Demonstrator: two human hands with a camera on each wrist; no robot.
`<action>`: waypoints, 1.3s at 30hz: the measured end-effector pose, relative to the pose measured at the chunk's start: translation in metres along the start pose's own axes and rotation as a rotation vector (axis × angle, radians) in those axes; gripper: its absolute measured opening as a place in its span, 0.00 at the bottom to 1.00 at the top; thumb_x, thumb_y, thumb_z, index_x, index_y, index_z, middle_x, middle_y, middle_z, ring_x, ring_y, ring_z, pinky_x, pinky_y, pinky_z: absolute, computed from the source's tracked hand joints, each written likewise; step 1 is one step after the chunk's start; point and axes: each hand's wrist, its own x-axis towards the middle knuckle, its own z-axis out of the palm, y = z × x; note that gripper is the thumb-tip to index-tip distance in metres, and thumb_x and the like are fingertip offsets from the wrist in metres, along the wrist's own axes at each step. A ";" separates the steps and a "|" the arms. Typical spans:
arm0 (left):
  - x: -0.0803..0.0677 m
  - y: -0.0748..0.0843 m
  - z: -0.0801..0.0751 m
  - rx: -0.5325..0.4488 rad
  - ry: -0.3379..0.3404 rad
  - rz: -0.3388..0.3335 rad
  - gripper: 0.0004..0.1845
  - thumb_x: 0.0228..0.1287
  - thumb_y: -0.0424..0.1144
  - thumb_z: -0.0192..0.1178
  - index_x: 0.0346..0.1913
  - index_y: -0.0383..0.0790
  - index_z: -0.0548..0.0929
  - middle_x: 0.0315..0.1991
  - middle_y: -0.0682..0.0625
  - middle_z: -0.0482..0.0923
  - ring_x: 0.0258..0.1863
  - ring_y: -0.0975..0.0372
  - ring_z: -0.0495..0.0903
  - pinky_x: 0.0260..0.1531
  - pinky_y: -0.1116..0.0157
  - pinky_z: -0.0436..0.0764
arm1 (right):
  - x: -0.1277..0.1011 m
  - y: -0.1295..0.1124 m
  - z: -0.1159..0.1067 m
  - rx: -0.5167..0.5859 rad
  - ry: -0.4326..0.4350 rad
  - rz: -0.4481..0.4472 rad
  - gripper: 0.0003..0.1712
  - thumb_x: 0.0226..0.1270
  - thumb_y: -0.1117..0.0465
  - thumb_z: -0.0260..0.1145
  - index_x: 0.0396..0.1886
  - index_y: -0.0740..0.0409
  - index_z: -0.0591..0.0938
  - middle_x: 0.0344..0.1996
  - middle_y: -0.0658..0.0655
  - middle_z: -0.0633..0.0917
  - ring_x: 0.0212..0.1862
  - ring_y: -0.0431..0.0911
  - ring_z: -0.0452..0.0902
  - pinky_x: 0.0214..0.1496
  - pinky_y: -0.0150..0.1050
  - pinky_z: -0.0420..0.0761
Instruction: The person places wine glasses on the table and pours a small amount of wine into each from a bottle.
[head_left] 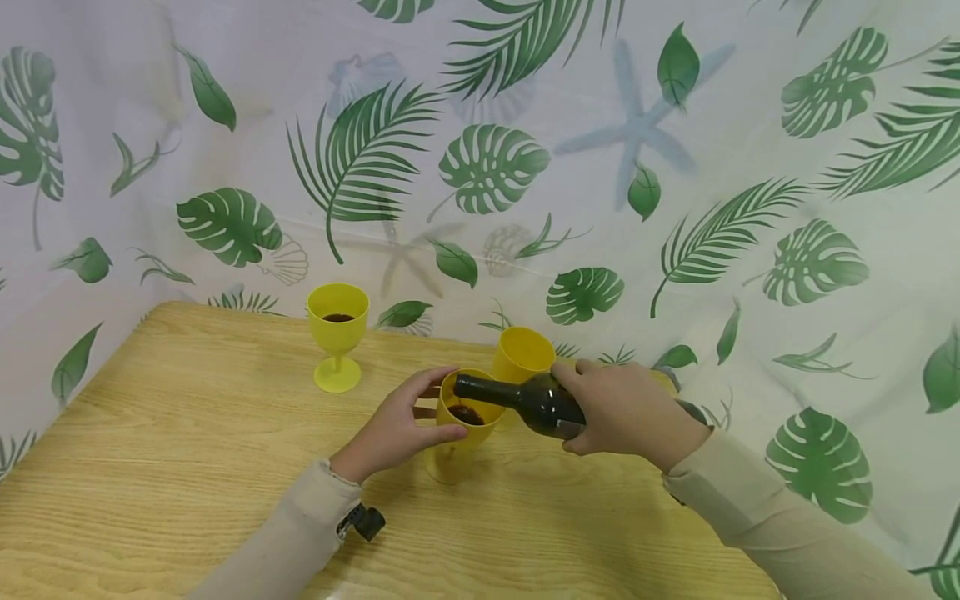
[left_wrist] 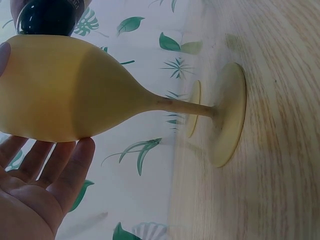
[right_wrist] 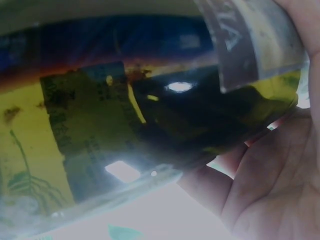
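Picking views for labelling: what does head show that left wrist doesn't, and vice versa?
Head only: right hand gripping the tilted dark glass wine bottle, a second yellow plastic goblet holding dark liquid, a third yellow cup.
Left wrist only: the near goblet's stem and round foot standing on the wooden table.
Both: left hand at that goblet's bowl.

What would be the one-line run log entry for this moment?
right hand: grips tilted dark glass bottle | left hand: steadies yellow plastic goblet | bottle mouth over goblet rim
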 end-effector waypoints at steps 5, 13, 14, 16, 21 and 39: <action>0.000 0.000 0.000 0.011 -0.001 -0.005 0.43 0.61 0.46 0.76 0.77 0.52 0.67 0.70 0.51 0.72 0.66 0.50 0.74 0.64 0.47 0.77 | 0.000 0.000 0.000 0.008 0.003 0.000 0.42 0.38 0.34 0.84 0.47 0.49 0.74 0.32 0.50 0.81 0.26 0.44 0.73 0.24 0.40 0.78; 0.000 0.000 0.000 0.018 0.000 -0.011 0.43 0.62 0.48 0.76 0.78 0.52 0.67 0.71 0.50 0.71 0.66 0.50 0.74 0.65 0.49 0.78 | 0.000 0.000 -0.001 0.014 -0.003 0.004 0.42 0.38 0.35 0.85 0.47 0.49 0.75 0.32 0.50 0.81 0.26 0.44 0.74 0.25 0.40 0.80; 0.000 0.000 0.000 0.016 0.000 -0.010 0.43 0.62 0.48 0.76 0.78 0.52 0.67 0.71 0.50 0.71 0.66 0.50 0.74 0.65 0.48 0.77 | 0.000 0.000 -0.001 0.012 -0.004 0.004 0.42 0.38 0.35 0.85 0.47 0.49 0.75 0.32 0.50 0.81 0.26 0.44 0.73 0.25 0.40 0.80; 0.000 0.000 0.000 0.013 0.000 -0.007 0.43 0.62 0.48 0.76 0.78 0.51 0.67 0.71 0.50 0.71 0.66 0.50 0.74 0.65 0.48 0.77 | 0.000 0.000 -0.001 0.011 -0.005 0.004 0.42 0.38 0.34 0.85 0.47 0.49 0.75 0.32 0.50 0.81 0.26 0.44 0.74 0.25 0.40 0.80; 0.001 -0.001 0.001 0.008 -0.003 -0.003 0.44 0.62 0.48 0.76 0.78 0.50 0.66 0.71 0.49 0.71 0.66 0.50 0.74 0.65 0.48 0.77 | 0.000 0.000 0.000 0.013 0.001 0.001 0.42 0.38 0.35 0.85 0.47 0.49 0.75 0.32 0.50 0.81 0.26 0.44 0.74 0.26 0.40 0.80; -0.001 -0.001 0.001 0.008 -0.003 -0.011 0.44 0.62 0.48 0.76 0.78 0.49 0.66 0.71 0.47 0.70 0.67 0.48 0.73 0.65 0.48 0.77 | 0.000 -0.001 0.000 0.003 -0.004 0.005 0.42 0.38 0.34 0.85 0.48 0.49 0.75 0.33 0.50 0.81 0.24 0.44 0.73 0.25 0.41 0.81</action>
